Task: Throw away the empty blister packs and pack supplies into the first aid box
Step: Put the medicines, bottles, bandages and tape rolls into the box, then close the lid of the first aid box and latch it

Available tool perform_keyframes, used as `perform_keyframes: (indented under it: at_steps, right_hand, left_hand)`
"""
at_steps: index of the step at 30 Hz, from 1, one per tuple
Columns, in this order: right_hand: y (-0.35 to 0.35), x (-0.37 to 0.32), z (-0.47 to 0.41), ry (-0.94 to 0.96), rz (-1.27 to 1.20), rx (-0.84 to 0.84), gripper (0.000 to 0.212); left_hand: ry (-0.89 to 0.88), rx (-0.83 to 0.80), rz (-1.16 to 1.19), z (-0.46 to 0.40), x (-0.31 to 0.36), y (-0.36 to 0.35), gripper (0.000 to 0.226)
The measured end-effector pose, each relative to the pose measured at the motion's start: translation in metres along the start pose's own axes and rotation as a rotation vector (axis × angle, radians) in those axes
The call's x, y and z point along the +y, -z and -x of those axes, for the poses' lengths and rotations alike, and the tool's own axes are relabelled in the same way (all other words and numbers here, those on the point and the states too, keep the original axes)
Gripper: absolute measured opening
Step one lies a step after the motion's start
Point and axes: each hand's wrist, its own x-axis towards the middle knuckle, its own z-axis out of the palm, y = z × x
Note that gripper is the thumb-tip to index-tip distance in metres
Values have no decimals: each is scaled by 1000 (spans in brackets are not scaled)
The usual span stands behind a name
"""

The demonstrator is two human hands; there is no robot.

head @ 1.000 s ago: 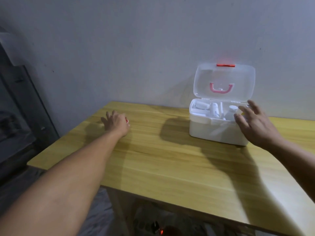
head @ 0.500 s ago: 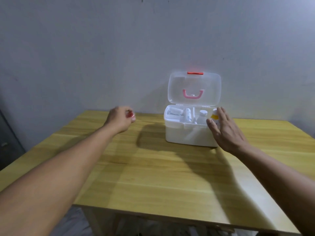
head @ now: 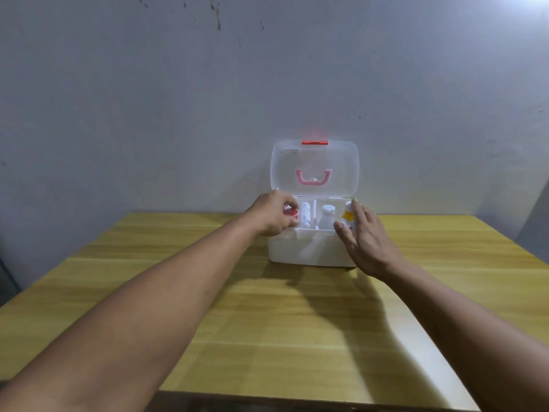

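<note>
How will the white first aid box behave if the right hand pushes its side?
The first aid box probably slides easily: smooth plastic on a smooth wooden table. Its upright open lid may wobble. It looks light, holding only small bottles, so the right hand should push gently.

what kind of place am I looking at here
Probably a plain room in a home or a small workspace, though little shows it: a wooden table pushed against a bare, stained grey wall, with an open white first aid box on it.

wall (head: 178, 99): grey, dark streaks near top | table (head: 267, 337): light wood planks | light: bright upper right
</note>
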Motion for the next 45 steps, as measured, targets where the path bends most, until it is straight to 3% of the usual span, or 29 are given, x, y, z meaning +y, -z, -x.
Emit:
perform_keyframes:
  at_steps: [4, 7, 10, 13, 20, 26, 36, 42, 45]
  right_hand:
    - [-2, 3, -1, 7, -25, -3, 69]
    - [-2, 4, -1, 3, -44, -1, 69]
    - [-4, 4, -2, 0, -38, -3, 71]
    - [-4, 4, -2, -10, -43, -3, 72]
    - [-1, 2, -2, -19, 24, -12, 73]
    - [21, -11, -37, -25, 115, 115, 68]
    - [39, -32, -154, 79, 285, 165, 56]
    - [25, -28, -186, 83, 382, 100, 52]
    - [20, -26, -190, 97, 482, 163, 50]
  left_hand:
    - [49, -107, -72, -1, 6, 0, 38]
    - [68, -211, -123, -7, 8, -1, 14]
    - [105, -297, -190, -7, 8, -6, 26]
    - [125, -350, -226, -6, 0, -14, 22]
    - [9, -243, -339, -4, -12, -24, 53]
    - [7, 20, -324, -21, -17, -21, 71]
    - [84, -153, -422, -39, -21, -37, 90]
    - [79, -152, -417, -40, -23, -40, 90]
    - [81, -146, -412, -40, -22, -39, 89]
